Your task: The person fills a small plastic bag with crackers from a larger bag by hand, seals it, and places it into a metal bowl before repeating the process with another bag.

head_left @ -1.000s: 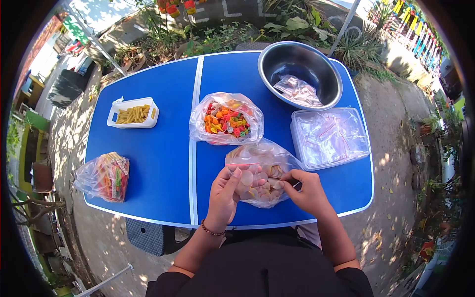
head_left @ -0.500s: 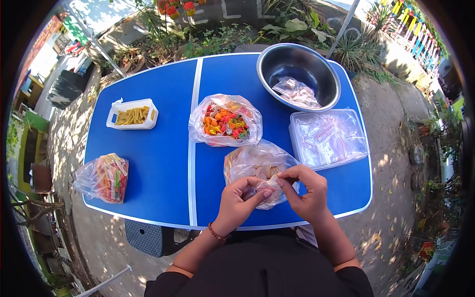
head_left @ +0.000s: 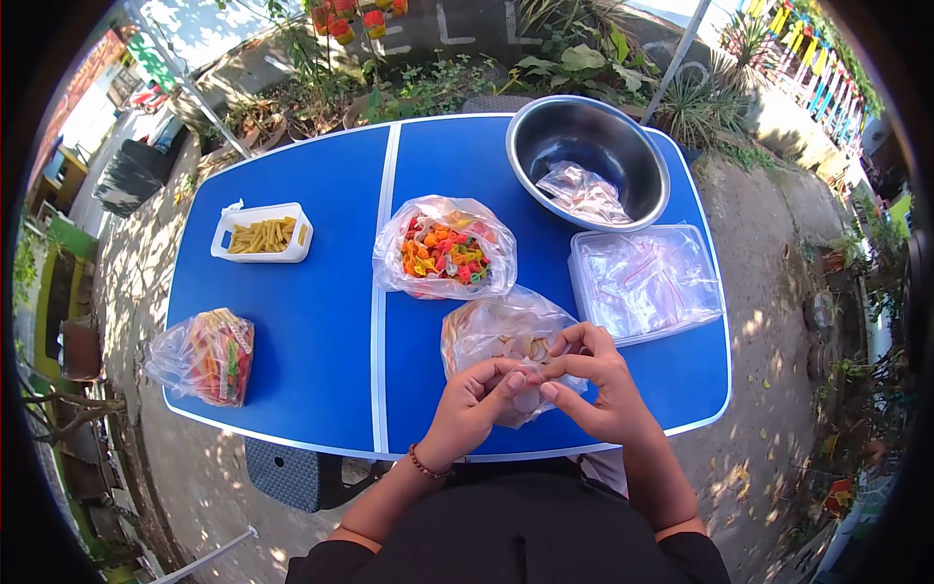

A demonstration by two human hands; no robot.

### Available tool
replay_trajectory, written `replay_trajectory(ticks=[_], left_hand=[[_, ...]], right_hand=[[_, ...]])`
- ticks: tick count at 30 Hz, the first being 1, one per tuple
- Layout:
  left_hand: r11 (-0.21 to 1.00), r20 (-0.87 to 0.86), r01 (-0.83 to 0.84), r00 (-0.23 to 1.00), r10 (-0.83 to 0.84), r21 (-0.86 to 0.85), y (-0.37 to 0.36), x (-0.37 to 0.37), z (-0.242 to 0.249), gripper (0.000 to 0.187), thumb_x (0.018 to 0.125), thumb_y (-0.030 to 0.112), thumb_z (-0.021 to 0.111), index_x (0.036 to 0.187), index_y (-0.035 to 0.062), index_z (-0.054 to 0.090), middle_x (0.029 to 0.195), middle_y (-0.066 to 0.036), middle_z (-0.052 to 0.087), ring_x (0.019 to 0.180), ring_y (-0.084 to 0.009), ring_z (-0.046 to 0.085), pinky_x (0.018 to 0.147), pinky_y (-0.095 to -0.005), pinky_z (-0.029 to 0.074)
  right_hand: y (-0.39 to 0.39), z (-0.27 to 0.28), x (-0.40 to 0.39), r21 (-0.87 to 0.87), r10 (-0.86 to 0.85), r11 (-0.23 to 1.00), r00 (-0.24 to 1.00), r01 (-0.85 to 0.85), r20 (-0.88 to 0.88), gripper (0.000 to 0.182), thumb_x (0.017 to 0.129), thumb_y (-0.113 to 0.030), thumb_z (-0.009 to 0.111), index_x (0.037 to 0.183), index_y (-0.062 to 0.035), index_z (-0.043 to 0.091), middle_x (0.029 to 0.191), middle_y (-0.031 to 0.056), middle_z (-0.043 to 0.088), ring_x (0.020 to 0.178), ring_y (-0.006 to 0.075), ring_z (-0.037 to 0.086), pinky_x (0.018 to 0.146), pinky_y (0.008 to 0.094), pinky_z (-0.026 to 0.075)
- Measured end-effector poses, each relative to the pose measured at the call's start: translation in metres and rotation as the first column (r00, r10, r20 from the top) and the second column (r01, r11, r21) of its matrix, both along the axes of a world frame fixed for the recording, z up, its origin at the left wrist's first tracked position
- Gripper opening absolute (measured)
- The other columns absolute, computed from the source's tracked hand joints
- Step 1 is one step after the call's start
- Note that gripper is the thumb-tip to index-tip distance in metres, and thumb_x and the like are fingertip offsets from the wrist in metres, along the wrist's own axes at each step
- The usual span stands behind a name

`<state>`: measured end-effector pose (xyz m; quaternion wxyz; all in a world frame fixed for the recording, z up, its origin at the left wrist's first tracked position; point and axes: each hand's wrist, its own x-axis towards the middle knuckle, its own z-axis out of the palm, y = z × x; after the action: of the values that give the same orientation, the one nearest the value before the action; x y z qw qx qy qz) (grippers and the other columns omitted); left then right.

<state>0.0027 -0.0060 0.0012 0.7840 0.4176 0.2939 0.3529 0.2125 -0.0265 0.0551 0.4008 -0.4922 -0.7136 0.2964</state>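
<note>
My left hand (head_left: 472, 411) pinches a small clear plastic bag (head_left: 526, 401), thumb against fingers. The fingers of my right hand (head_left: 608, 394) meet the left fingertips at the top of this bag; their grip on it is partly hidden. Just beyond and beneath both hands lies a larger clear bag (head_left: 486, 326) with pale, round, flat pieces showing in its mouth. To the right of it stands a clear plastic box (head_left: 715, 336) full of flat clear bags with reddish strips.
A steel bowl (head_left: 525, 146) holds small filled bags (head_left: 584, 193). An open bag of colourful curled pieces (head_left: 446, 251) sits mid-table. On the left are a white tub (head_left: 258, 256) of yellowish sticks and a bag of striped sticks (head_left: 219, 360). A stool (head_left: 282, 472) stands below the blue table (head_left: 311, 321).
My right fingers have curled in and come closer to my left fingertips at the small bag. The whole scene sits slightly lower in view.
</note>
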Motion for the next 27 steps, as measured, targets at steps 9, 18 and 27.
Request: replay_trajectory(ticks=[9, 18, 27], left_hand=[[0.998, 0.001, 0.012, 1.0, -0.012, 0.065, -0.005, 0.007, 0.008, 0.034, 0.101, 0.015, 0.062, 0.131, -0.0011, 0.058, 0.127, -0.011, 0.065, 0.115, -0.0154, 0.063, 0.097, -0.029, 0.051], [0.961, -0.042, -0.179, 0.98, 0.192, 0.211, -0.006, 0.003, -0.002, 0.023, 0.101, 0.01, 0.063, 0.119, -0.0042, 0.06, 0.116, -0.016, 0.071, 0.108, -0.0172, 0.068, 0.095, -0.0311, 0.055], [0.905, 0.008, -0.279, 0.956, 0.293, 0.321, -0.006, 0.006, 0.001, 0.016, 0.1, 0.007, 0.063, 0.112, -0.0037, 0.062, 0.116, -0.018, 0.071, 0.111, -0.0204, 0.068, 0.097, -0.0324, 0.054]], right_hand=[[-0.002, -0.007, -0.005, 0.005, -0.124, 0.992, 0.984, 0.126, -0.13, 0.011, 0.084, 0.002, 0.075, 0.095, 0.0001, 0.072, 0.093, 0.0117, 0.069, 0.073, 0.0185, 0.066, 0.067, 0.028, 0.053], [-0.002, 0.007, -0.002, -0.027, -0.063, 0.998, 0.998, 0.063, 0.009, 0.016, 0.08, 0.0, 0.078, 0.094, 0.0018, 0.07, 0.085, 0.0107, 0.065, 0.073, 0.02, 0.067, 0.068, 0.0307, 0.055], [-0.003, -0.003, 0.004, 0.211, -0.081, 0.974, 0.997, 0.077, 0.008, 0.011, 0.074, 0.006, 0.074, 0.083, 0.0017, 0.068, 0.08, 0.012, 0.065, 0.07, 0.0203, 0.063, 0.062, 0.029, 0.05]])
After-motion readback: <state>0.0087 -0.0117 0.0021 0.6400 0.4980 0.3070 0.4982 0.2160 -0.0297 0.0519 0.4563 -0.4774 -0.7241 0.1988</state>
